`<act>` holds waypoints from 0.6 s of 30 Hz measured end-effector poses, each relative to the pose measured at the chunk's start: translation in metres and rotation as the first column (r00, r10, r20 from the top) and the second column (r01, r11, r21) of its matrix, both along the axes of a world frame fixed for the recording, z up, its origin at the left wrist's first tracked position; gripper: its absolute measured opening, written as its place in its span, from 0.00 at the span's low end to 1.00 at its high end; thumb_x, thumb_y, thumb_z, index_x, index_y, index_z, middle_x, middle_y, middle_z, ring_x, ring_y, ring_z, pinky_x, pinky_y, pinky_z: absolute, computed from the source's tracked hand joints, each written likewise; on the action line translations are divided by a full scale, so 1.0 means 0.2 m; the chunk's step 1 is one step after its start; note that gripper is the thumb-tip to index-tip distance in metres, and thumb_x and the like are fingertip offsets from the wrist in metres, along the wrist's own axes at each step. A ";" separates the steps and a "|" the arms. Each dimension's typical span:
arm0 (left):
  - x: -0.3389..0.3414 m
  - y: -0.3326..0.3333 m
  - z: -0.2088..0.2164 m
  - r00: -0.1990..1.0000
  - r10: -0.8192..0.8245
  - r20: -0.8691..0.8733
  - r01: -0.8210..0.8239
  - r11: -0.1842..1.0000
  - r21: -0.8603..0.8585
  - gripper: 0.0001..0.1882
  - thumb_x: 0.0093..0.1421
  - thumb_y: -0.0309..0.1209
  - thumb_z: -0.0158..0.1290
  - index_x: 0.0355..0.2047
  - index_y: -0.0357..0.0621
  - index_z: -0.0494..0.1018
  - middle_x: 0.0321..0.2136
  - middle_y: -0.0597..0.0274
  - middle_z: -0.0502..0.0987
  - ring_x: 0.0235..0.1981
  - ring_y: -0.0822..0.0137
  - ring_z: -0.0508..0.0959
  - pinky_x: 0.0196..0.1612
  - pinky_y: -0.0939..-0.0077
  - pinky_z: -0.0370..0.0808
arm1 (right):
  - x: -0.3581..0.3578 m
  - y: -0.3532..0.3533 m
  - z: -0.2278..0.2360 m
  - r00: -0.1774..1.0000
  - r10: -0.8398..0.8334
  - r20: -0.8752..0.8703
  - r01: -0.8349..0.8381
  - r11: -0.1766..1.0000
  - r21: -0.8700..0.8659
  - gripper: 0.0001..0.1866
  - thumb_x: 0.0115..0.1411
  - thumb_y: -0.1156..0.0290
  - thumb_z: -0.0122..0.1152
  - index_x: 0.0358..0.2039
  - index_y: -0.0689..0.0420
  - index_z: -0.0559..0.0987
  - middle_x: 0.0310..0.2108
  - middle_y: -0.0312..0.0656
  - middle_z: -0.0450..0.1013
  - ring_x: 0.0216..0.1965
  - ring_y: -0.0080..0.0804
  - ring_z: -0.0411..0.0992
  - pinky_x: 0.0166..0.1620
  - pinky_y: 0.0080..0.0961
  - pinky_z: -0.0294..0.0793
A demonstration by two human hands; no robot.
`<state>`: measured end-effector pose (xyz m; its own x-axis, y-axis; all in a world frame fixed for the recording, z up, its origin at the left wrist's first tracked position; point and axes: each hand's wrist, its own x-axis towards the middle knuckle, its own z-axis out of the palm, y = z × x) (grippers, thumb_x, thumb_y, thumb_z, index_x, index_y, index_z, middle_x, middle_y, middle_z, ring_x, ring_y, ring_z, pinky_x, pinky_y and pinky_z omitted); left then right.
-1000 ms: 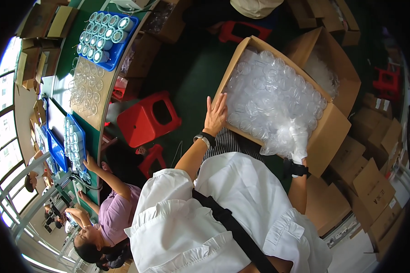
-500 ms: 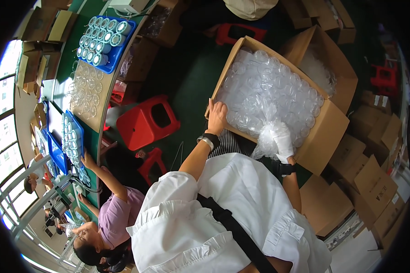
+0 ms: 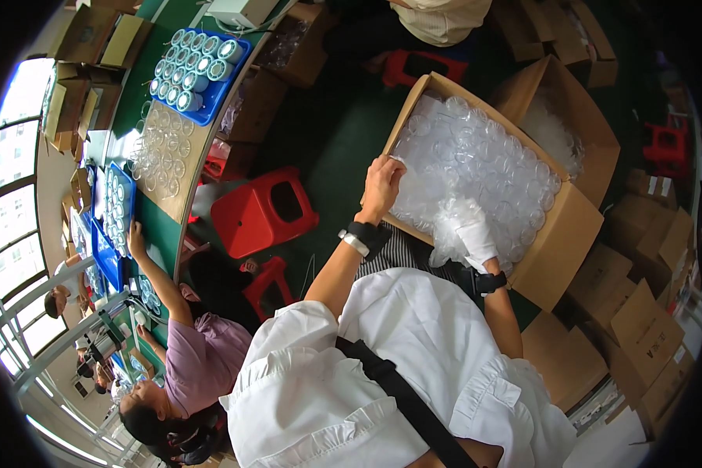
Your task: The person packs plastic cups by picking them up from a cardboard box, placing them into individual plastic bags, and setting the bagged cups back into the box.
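An open cardboard box [image 3: 567,234] stands in front of me, packed with clear round plastic cups [image 3: 515,168]. My left hand [image 3: 382,186], bare, is closed at the box's left corner, fingers bent over the rim; its fingertips are partly hidden. My right hand [image 3: 473,226] wears a white glove and reaches over the near side of the box. Its fingers are closed on a crumpled clear plastic bag [image 3: 445,239], which lies against the cups near the front wall.
Behind stands a second open carton [image 3: 593,125] with clear plastic inside. Red stools [image 3: 249,214] stand to the left. A long table there holds blue trays [image 3: 207,115] of pale blue cylinders and loose clear cups [image 3: 162,152]. A co-worker in a purple shirt [image 3: 203,355] sits at it. Cartons [image 3: 647,331] crowd the right.
My left hand has shifted slightly right and up and turned at the box corner. My right hand has pushed forward and left, pressing the bunched bag down into the box.
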<state>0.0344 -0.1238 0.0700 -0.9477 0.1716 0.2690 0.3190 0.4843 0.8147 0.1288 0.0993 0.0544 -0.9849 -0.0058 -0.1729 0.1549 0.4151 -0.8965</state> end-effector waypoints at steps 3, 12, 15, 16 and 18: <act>0.02 0.01 -0.04 1.000 -0.013 0.012 0.012 0.997 0.080 0.05 0.45 0.16 0.51 0.23 0.39 0.69 0.22 0.55 0.69 0.26 0.54 0.70 0.29 0.66 0.67 | -0.05 -0.02 0.05 0.995 -0.047 0.082 0.047 0.999 0.008 0.09 0.49 0.75 0.57 0.33 0.57 0.73 0.29 0.40 0.74 0.32 0.32 0.72 0.35 0.25 0.70; -0.04 0.07 -0.11 0.992 0.103 0.072 -0.108 0.992 0.070 0.06 0.47 0.15 0.49 0.25 0.37 0.68 0.23 0.55 0.68 0.26 0.55 0.71 0.26 0.71 0.68 | 0.07 0.05 -0.02 0.999 -0.033 0.024 0.029 0.989 0.147 0.13 0.48 0.77 0.55 0.37 0.55 0.73 0.26 0.43 0.73 0.29 0.35 0.73 0.32 0.26 0.70; -0.07 0.10 -0.06 0.992 0.110 0.064 -0.122 0.968 0.219 0.05 0.48 0.15 0.48 0.25 0.36 0.66 0.24 0.51 0.67 0.27 0.53 0.69 0.30 0.68 0.67 | 0.05 0.03 0.01 0.996 -0.082 0.028 0.079 0.992 0.096 0.11 0.49 0.76 0.55 0.36 0.55 0.73 0.27 0.42 0.74 0.29 0.35 0.73 0.31 0.26 0.70; -0.06 0.10 -0.06 0.992 0.106 0.064 -0.118 0.968 0.221 0.05 0.48 0.15 0.48 0.25 0.36 0.66 0.24 0.51 0.67 0.27 0.53 0.69 0.30 0.68 0.67 | 0.04 0.01 0.03 0.992 -0.112 0.061 0.109 0.993 0.048 0.10 0.49 0.76 0.55 0.34 0.56 0.74 0.27 0.42 0.74 0.29 0.35 0.73 0.31 0.26 0.70; -0.07 0.08 -0.08 0.981 0.183 0.061 -0.191 0.966 0.174 0.05 0.49 0.14 0.48 0.26 0.35 0.65 0.25 0.51 0.66 0.27 0.54 0.68 0.31 0.69 0.67 | -0.02 -0.03 0.05 0.986 -0.142 0.085 0.143 0.990 0.000 0.09 0.49 0.75 0.56 0.33 0.56 0.74 0.27 0.42 0.74 0.29 0.35 0.73 0.31 0.26 0.70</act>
<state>0.0208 -0.1083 0.0538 -0.9699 -0.0564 0.2368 0.1989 0.3776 0.9044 0.1248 0.0934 0.0653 -0.9576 0.1322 -0.2562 0.2876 0.3781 -0.8800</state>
